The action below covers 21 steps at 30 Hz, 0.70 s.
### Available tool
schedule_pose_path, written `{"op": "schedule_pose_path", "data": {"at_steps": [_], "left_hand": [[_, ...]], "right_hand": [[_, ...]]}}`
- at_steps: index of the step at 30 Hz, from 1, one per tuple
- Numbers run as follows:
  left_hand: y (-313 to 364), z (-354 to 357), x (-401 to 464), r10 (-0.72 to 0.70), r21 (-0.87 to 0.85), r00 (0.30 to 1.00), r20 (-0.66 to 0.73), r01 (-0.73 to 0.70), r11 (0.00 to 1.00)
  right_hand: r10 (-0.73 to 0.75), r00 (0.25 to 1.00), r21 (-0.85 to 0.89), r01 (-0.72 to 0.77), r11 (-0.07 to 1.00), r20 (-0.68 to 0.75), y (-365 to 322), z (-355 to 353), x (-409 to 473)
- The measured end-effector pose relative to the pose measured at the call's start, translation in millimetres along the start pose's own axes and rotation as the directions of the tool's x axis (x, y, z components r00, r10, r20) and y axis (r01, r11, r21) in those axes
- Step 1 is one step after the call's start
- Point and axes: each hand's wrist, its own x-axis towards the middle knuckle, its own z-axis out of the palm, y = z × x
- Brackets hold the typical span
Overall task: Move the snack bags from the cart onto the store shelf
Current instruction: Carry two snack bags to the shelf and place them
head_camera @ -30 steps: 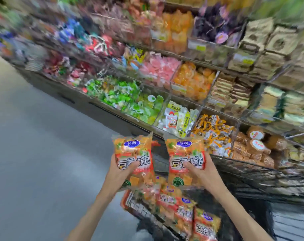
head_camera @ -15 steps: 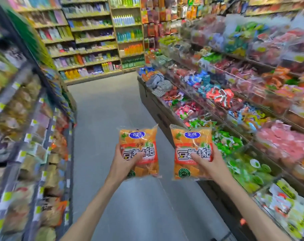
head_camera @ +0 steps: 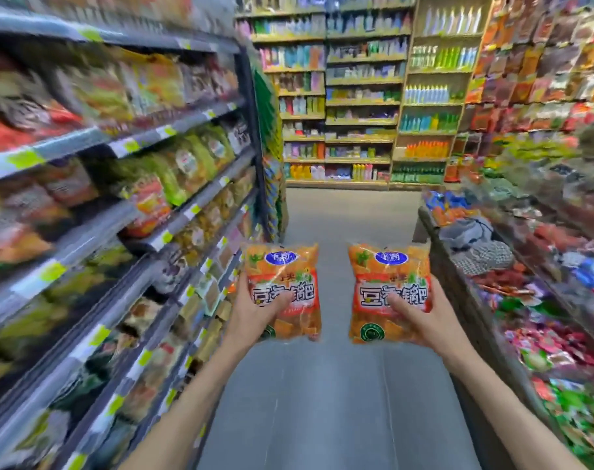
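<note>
Two bags: orange snack bags, glossy crinkled film, flat and rectangular, held upright side by side over the grey floor (head_camera: 339,401), apart
Left hand (head_camera: 255,312): clamped on the left snack bag (head_camera: 283,283), thumb across its front
Right hand (head_camera: 421,315): clamped on the right snack bag (head_camera: 389,286) likewise
Change: view had swung from the right-hand candy bins (head_camera: 543,283) to the aisle's length; cart gone from sight
Hard to read: left store shelf (head_camera: 95,212) smeared by motion, its packets indistinct
</note>
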Motion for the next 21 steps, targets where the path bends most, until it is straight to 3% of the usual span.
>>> {"op": "schedule_pose_path", "data": {"at_steps": [5, 9, 14, 21], "left_hand": [[11, -18, 47, -0.027, 0.005, 0.971, -0.24, 0.029, 1.0], [14, -42, 67, -0.049, 0.029, 0.901, -0.431, 0.068, 0.997], [10, -94, 73, -0.125, 0.043, 0.781, -0.612, 0.191, 0.981], [13, -163, 80, -0.061, 0.085, 0.615, -0.786, 0.206, 0.975]], "right_hand": [[-0.05, 0.975, -0.003, 0.052, 0.999, 0.219, -15, 41, 113], [-0.068, 0.92, 0.018, 0.067, 0.998, 0.386, -29, 89, 185], [-0.123, 0.811, 0.064, 0.105, 0.992, 0.572, -35, 174, 245], [-0.21, 0.629, 0.113, 0.192, 0.975, 0.748, -44, 311, 285]]}}
